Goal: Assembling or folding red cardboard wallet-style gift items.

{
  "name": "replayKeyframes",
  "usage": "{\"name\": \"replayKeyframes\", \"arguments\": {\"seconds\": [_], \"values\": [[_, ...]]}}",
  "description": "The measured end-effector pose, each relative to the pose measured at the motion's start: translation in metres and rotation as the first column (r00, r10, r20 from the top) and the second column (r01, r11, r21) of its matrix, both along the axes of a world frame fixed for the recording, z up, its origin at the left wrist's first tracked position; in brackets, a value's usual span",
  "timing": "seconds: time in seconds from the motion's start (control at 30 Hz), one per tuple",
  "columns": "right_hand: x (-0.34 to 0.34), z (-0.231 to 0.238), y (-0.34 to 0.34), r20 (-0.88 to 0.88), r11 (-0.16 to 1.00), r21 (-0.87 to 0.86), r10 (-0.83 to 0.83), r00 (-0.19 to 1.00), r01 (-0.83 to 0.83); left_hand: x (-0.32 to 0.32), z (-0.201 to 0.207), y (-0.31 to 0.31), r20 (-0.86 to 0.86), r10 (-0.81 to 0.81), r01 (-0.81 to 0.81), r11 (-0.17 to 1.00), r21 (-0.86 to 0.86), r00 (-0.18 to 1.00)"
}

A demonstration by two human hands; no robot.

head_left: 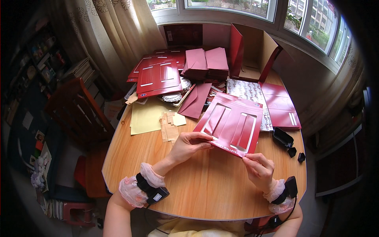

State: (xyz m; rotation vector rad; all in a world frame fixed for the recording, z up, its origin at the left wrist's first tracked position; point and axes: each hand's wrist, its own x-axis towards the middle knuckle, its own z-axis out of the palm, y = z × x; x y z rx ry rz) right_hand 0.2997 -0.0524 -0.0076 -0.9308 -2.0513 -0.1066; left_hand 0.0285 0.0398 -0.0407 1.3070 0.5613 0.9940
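Note:
Over the middle of the table I hold a flat red cardboard package sleeve (pixel 227 125) with two long cut-out windows, tilted with its near edge toward me. My left hand (pixel 192 144) pinches its near left part between thumb and fingers. At the near right corner, my right hand (pixel 259 166) grips the edge with thumb and fingertips. Behind the sleeve lie a dark pink envelope (pixel 196 100) and a white patterned sheet (pixel 248 94). Several small tan paper pieces (pixel 169 128) rest left of it, on a yellow sheet (pixel 145 118) and the wood.
Flat red sleeves (pixel 161 76) are piled at the back left, beside two stacks of pink envelopes (pixel 216 59). An opened red box (pixel 253 53) stands at the back right. Red cardboard (pixel 280 103) and a black case (pixel 282 137) lie along the table's right side. A wooden chair (pixel 81 112) stands left.

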Motion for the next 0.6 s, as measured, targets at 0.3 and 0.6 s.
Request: {"name": "replayKeyframes", "arguments": {"seconds": [0.3,0.6], "values": [[-0.0030,-0.0023,-0.0013,-0.003,1.000,0.001,0.008,1.000,-0.008,0.0031,0.0005,-0.0034,-0.070,0.113,-0.115,0.993,-0.015,0.991],[-0.0029,-0.0019,-0.0020,-0.012,1.000,0.002,-0.003,1.000,0.003,0.0051,-0.0043,-0.0029,-0.062,0.108,-0.108,0.994,-0.001,0.992]]}}
